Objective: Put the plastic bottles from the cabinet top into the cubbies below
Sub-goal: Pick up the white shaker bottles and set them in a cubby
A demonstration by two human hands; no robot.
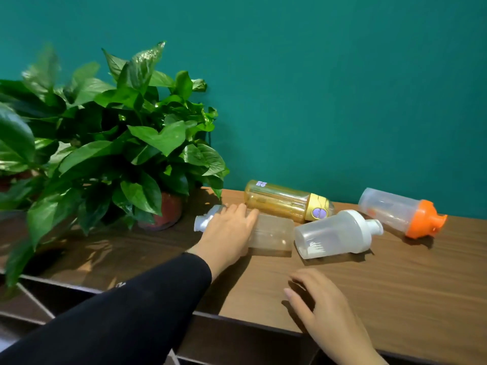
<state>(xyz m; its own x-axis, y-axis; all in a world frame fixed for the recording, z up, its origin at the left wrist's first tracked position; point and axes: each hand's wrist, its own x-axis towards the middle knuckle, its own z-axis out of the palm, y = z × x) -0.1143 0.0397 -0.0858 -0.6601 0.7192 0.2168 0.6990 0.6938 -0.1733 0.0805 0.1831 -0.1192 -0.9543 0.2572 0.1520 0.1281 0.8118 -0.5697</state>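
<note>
Several plastic bottles lie on their sides on the brown wooden cabinet top [395, 280]. My left hand [226, 230] is wrapped over a clear bottle with a white cap [274, 235], covering its neck end. Behind it lies a yellow bottle with a yellow and purple lid [284, 201]. To the right rest a frosted shaker with a white lid [334, 233] and, farther right, a frosted shaker with an orange lid [400, 212]. My right hand [321, 306] hovers low over the cabinet's front edge with fingers curled loosely and nothing in it.
A leafy green plant in a red-brown pot [168, 209] stands at the left of the cabinet top, close to the clear bottle. A teal wall runs behind. Dark cubby openings [60, 293] show below the front edge at the lower left.
</note>
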